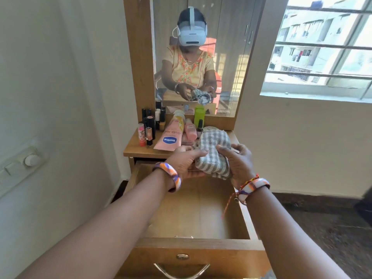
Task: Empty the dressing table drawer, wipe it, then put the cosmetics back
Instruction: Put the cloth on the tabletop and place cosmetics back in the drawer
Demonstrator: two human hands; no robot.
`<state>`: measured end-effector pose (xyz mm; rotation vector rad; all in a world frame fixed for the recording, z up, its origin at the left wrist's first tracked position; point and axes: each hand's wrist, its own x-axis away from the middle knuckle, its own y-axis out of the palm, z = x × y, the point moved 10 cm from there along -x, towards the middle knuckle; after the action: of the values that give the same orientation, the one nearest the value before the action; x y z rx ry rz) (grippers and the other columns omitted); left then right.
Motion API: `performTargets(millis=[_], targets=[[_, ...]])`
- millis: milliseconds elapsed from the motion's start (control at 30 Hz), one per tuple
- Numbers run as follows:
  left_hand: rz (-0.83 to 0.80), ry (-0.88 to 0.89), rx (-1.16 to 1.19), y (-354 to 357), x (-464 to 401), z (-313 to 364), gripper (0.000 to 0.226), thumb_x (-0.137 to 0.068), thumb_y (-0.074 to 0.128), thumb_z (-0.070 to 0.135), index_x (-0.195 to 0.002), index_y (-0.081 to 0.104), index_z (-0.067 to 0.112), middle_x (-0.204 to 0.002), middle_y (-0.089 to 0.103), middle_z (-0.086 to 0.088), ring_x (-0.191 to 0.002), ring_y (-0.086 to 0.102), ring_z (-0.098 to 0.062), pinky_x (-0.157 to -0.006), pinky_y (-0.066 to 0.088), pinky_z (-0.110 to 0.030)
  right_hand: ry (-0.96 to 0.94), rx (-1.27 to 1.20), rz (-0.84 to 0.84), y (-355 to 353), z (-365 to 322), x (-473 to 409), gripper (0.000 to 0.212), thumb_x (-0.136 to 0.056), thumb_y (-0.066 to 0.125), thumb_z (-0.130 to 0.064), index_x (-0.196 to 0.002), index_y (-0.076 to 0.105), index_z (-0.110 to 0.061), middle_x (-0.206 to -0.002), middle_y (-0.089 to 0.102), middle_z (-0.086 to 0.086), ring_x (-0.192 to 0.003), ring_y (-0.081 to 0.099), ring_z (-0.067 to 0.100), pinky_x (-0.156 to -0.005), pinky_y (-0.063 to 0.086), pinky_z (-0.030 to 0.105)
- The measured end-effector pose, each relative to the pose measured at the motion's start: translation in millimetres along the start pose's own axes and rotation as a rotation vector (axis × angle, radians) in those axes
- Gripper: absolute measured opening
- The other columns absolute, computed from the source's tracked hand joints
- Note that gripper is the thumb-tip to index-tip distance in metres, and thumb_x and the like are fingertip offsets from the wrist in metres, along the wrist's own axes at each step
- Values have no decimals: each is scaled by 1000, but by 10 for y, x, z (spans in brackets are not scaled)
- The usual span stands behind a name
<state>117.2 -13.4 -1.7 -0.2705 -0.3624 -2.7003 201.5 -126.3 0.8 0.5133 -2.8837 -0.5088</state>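
On the wall at far left sits a white switch plate (pixel 24 161) with a round regulator knob. Next comes the wooden dressing table top (pixel 138 146), where the cosmetics stand crowded against the mirror (pixel 227 63): a cluster of dark lipstick tubes (pixel 150 125), a red-and-pink stick (pixel 141 133) at the front left corner, then a pink Vaseline lotion tube (pixel 171 137) lying flat with its cap toward the mirror, a smaller pink bottle (pixel 189 129) beside it, a small dark dropper bottle (pixel 200 125), and a green container (pixel 199 115) upright at the back. Below the top, the drawer (pixel 193 244) is pulled out wide, its wooden floor bare, a metal handle (pixel 182 270) on its front. Above the drawer's far end, the left hand (pixel 185 162), with an orange-and-purple bangle on the wrist, is curled around the left edge of a grey-and-white checked cloth (pixel 214 156), thumb on top. The right hand (pixel 238 164), wearing a similar bangle and a braided thread, pinches the cloth's right side, so the bunched cloth hangs between both hands, clear of the drawer floor. Farther right, a barred window (pixel 322 47) looks onto a pale building.
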Motion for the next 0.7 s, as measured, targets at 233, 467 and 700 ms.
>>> performTargets(millis=[233,467,700], targets=[[-41,265,-441,499,-375,370,62,-75,74,14,-131,46,15,-130,51,-4,-116,50,-17,-98,45,-35,60,25,-35,-237,-309,-430,34,-84,51,12,-115,55,-1,-97,59,20,-83,60,32,-73,52,41],[27,290,-878,678,-836,333,40,-79,68,15,-118,59,14,-123,59,-4,-104,56,-15,-81,42,-19,53,507,-37,-377,-251,-932,50,-80,46,11,-130,47,4,-91,56,12,-78,55,23,-62,45,28],[117,327,-1156,734,-1093,286,47,-82,58,18,-129,52,20,-130,58,-5,-113,57,-25,-91,47,-31,-11,954,17,-392,-168,-1217,40,-81,48,-7,-119,54,1,-110,57,17,-104,56,30,-95,47,47]])
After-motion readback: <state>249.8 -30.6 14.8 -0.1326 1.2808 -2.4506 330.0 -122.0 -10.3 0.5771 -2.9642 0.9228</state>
